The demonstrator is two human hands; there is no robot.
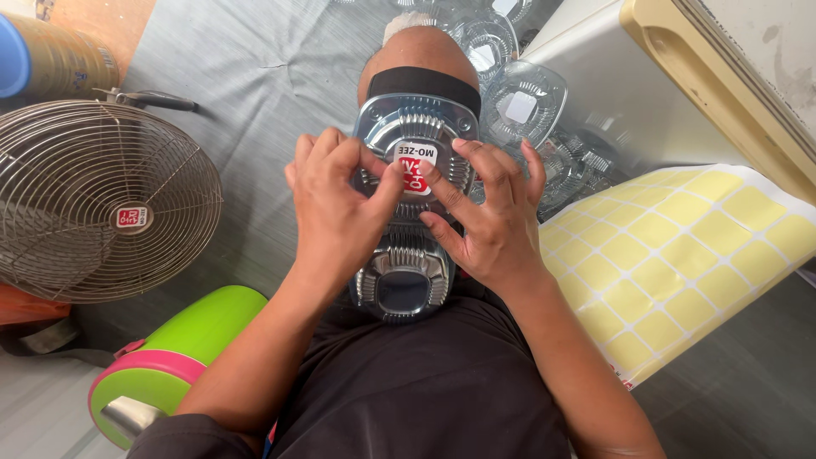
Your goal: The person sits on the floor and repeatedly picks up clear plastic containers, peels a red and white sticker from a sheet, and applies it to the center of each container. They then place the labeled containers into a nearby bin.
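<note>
Both hands, left (340, 217) and right (489, 225), fingers pinching sticker (416, 167) onto lid (416, 140); unlabelled lids (518, 106) remaining.

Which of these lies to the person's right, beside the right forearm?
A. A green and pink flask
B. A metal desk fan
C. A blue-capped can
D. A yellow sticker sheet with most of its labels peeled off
D: the yellow sticker sheet lies by the right forearm, while the fan and the green and pink flask sit on the left side.
</note>
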